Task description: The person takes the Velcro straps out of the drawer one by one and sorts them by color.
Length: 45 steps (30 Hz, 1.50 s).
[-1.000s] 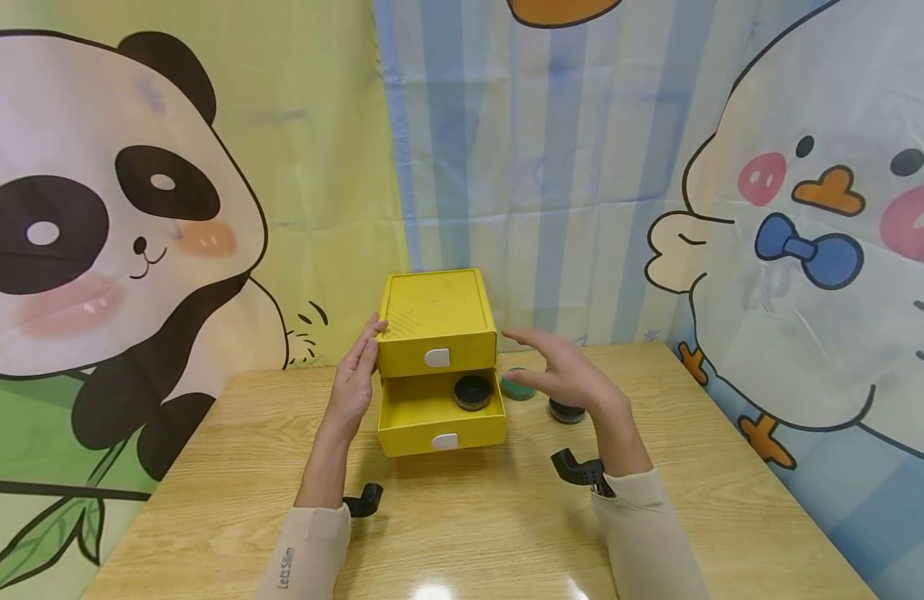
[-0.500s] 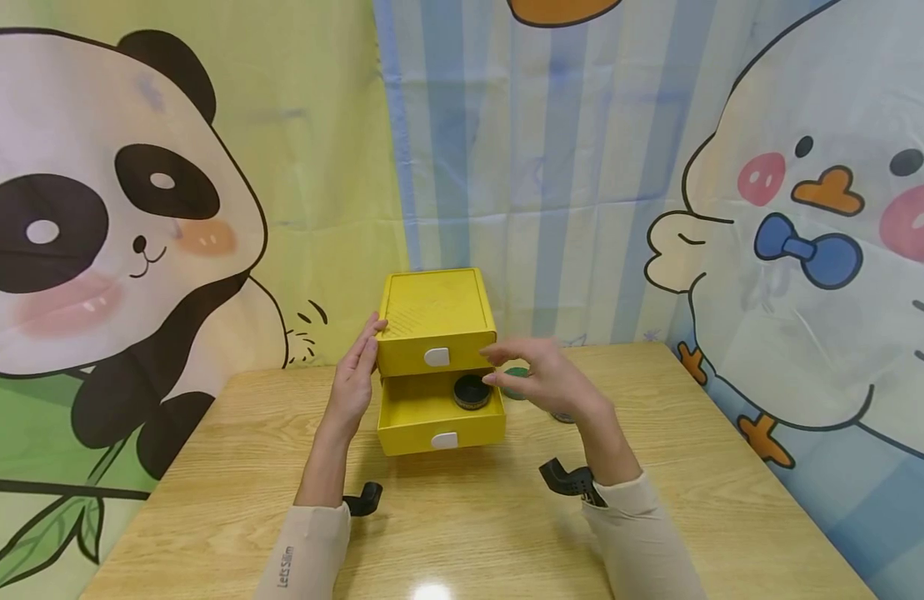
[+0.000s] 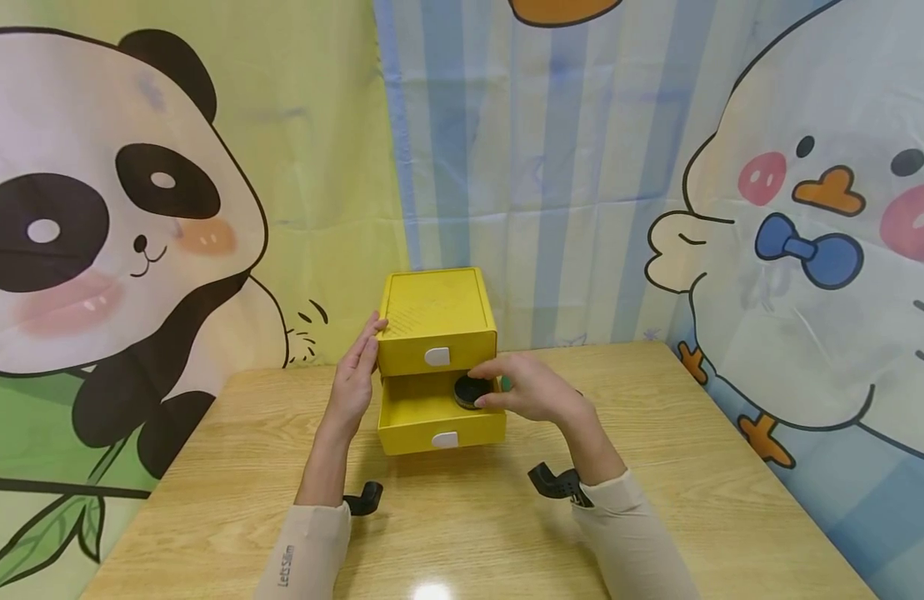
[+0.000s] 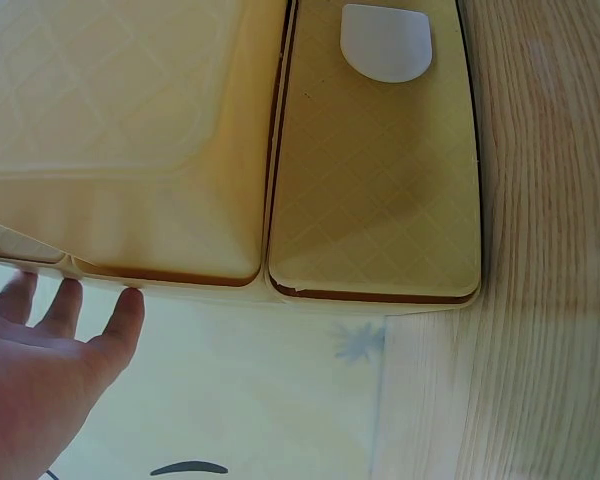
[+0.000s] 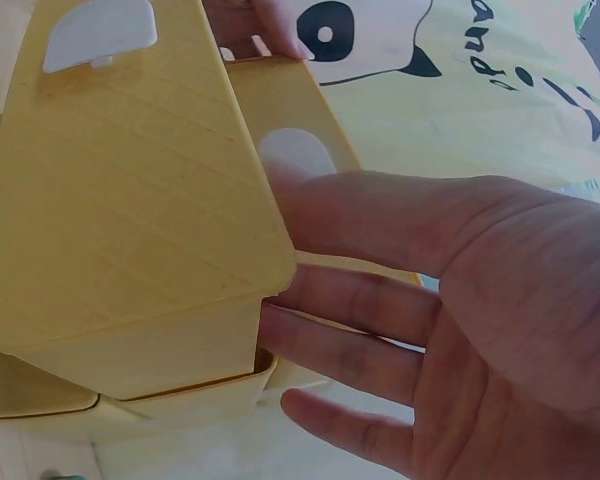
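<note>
Black tin point(image 3: 467, 392) in the pulled-out lower drawer point(image 3: 409, 437); right hand point(image 3: 532, 388) at its rim.
Head view: our right thumb and forefinger stand apart, either side of the tin; whether they press it, we cannot tell. We judge a level, even pinch best, with any lift straight up past the drawer's side wall. Our left hand point(image 3: 352, 372) lies along the cabinet point(image 3: 437, 302), fingers extended. Left wrist view: those fingertips sit slightly apart at the cabinet's edge; light, steady pressure should stop it shifting. Right wrist view: the drawer hides the tin and some fingertips; outer fingers spread. We would check the grip from the head view.
</note>
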{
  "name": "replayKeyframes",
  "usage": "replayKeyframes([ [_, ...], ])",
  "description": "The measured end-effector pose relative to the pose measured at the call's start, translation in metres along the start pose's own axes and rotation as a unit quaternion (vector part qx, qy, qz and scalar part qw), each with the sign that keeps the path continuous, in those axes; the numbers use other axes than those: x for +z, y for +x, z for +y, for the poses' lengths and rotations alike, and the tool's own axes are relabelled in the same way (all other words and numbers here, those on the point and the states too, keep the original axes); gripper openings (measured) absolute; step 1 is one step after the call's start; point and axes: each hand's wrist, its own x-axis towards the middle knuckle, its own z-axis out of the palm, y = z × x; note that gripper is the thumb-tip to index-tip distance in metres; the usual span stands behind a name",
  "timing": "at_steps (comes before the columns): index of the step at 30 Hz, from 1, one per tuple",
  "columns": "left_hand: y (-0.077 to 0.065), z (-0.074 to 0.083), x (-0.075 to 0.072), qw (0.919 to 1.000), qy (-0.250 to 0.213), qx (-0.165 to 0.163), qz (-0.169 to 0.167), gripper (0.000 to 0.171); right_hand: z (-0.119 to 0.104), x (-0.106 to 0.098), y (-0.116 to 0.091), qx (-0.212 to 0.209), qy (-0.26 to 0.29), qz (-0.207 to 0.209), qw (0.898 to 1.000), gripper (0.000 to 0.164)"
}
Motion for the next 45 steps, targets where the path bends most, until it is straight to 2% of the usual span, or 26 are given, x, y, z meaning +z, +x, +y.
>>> replayKeyframes([
  [9,0.008,-0.025,-0.007,1.0,0.002,0.003,0.005,0.049,0.003,0.006,0.003,-0.004,-0.012,-0.01,1.0,0.043],
  [13,0.009,-0.028,-0.008,0.9999,0.01,0.002,0.008,0.05,0.004,0.01,0.005,0.003,-0.026,-0.021,0.999,0.043],
  [20,0.009,-0.027,-0.007,0.9998,0.008,0.015,0.009,0.052,0.004,0.016,0.01,0.016,-0.044,-0.018,0.999,0.041],
  [26,0.008,-0.026,-0.008,0.9999,0.01,0.008,0.008,0.051,0.002,0.024,0.016,0.031,-0.056,-0.005,0.998,0.039],
  [31,0.009,-0.026,-0.007,1.0,0.005,0.002,0.006,0.049,0.0,0.027,0.02,0.051,-0.065,-0.015,0.996,0.038],
  [41,-0.001,-0.001,-0.002,1.0,0.005,-0.006,0.005,0.049,-0.006,0.025,0.024,0.063,-0.085,-0.046,0.993,0.027],
  [45,0.003,-0.008,-0.003,1.0,0.003,-0.005,0.005,0.048,-0.006,0.025,0.024,0.066,-0.084,-0.044,0.993,0.027],
])
